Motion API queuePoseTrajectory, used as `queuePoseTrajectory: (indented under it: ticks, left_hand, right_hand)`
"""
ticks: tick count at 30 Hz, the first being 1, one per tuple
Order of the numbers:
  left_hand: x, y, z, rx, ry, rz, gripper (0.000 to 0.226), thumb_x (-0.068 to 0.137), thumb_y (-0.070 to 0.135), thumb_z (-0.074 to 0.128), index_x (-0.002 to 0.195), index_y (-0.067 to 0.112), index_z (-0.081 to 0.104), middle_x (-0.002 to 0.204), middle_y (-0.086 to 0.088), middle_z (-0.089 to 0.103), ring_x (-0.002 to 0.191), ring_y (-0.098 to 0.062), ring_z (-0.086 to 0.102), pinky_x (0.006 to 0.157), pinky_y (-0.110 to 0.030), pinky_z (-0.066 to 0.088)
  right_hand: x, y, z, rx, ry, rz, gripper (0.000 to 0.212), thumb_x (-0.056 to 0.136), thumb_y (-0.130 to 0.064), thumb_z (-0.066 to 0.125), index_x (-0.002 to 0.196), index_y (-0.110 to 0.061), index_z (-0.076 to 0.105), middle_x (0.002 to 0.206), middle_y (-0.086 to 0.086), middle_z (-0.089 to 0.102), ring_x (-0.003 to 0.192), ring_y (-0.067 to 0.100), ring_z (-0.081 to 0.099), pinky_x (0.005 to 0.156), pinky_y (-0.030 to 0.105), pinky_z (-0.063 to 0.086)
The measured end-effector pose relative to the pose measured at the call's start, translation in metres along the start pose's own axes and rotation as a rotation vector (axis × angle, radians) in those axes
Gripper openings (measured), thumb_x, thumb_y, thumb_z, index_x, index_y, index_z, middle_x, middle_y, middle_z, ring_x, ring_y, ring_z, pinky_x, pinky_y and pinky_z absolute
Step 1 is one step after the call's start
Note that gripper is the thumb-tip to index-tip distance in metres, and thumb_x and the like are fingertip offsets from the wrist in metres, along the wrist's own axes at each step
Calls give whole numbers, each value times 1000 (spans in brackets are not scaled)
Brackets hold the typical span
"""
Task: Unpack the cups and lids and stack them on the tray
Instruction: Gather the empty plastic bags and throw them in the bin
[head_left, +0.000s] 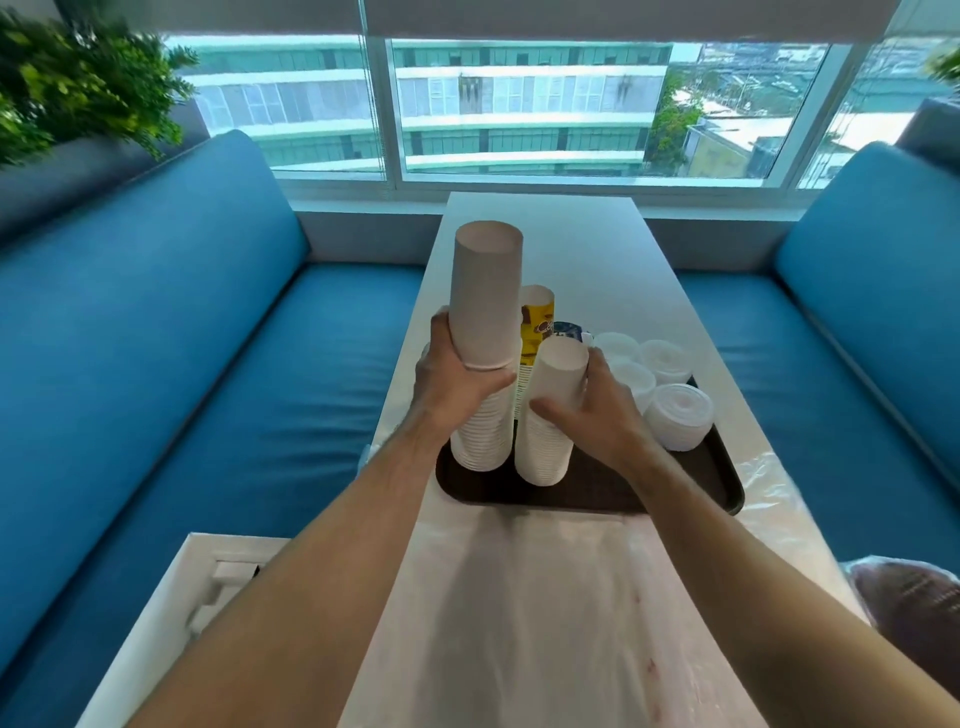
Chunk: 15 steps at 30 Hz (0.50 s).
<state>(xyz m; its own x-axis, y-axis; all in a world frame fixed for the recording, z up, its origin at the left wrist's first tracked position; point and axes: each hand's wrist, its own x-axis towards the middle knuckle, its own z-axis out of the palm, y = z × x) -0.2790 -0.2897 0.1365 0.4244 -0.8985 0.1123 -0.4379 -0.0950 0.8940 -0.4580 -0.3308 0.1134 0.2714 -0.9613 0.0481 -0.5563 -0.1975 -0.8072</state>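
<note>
White paper cups stand upside down in two stacks on the dark tray (675, 499), lids (678, 423) piled at its right. Head view: the stacking step looks nearly done; next, I judge, steady both and let go gently. The left hand (457, 379) wraps the tall stack (485, 296); the right hand (597, 410) grips the short stack (550, 415), fingers curled.

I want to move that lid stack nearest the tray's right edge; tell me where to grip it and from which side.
Grip the nearest lid stack around its ribbed side wall, low down, coming from the right with the right hand. It leans toward the tray edge, so a wrap around the sides should keep the lids together; that side is open, while the cup stacks crowd its left.
</note>
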Motion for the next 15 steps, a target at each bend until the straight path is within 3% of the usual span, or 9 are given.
queuePoseTrajectory:
  ticks: [3, 6, 8, 10, 12, 15]
  left_hand:
    - [2, 2, 0, 7, -7, -23, 100, 68, 28, 92, 145, 27, 29, 121, 13, 50, 110, -13, 52, 89, -31, 46]
    - [-3, 4, 0, 36, -14, -39, 107, 68, 30, 93, 148, 28, 22, 137, 3, 47, 118, -15, 49, 98, -38, 47]
    - [-11, 10, -1, 44, 66, -70, 101, 74, 33, 88, 149, 27, 21, 144, -5, 37, 121, -14, 40, 104, -40, 44]
    - [-24, 18, 0, 76, 234, -38, 82, 80, 33, 83, 143, 21, 31, 143, -8, 33, 125, -16, 36, 104, -36, 41]
    - [-41, 24, 5, 158, 369, 105, 65, 81, 24, 82, 132, 15, 42, 138, -8, 36, 122, -13, 34, 103, -31, 37]
    - [-64, 32, 22, 270, 334, 322, 49, 78, 11, 80, 118, 18, 53, 131, -2, 38, 113, -10, 35, 103, -35, 42]
  right_hand:
    - [2, 0, -12, -23, -121, -27, 91, 71, -33, 89, 145, -26, 36, 123, -6, 55, 119, 20, 54, 96, 36, 46]
    - [10, 1, -48, -113, -320, -9, 117, 59, -37, 96, 152, -41, 25, 144, -7, 37, 135, 16, 35, 113, 43, 36]
    - [20, -1, -70, -10, -273, -24, 106, 66, -37, 93, 150, -43, 30, 151, -5, 34, 138, 19, 35, 113, 45, 37]
    - [37, -7, -79, 127, -158, -58, 78, 80, -32, 84, 146, -37, 42, 146, -2, 44, 132, 22, 44, 99, 33, 44]
    - [62, -13, -76, 140, -84, -87, 62, 87, -28, 78, 141, -30, 48, 137, 0, 52, 125, 25, 52, 83, 25, 46]
    - [98, -19, -55, 90, -70, -128, 65, 84, -20, 81, 140, -29, 50, 135, 3, 53, 121, 27, 55, 85, 31, 51]
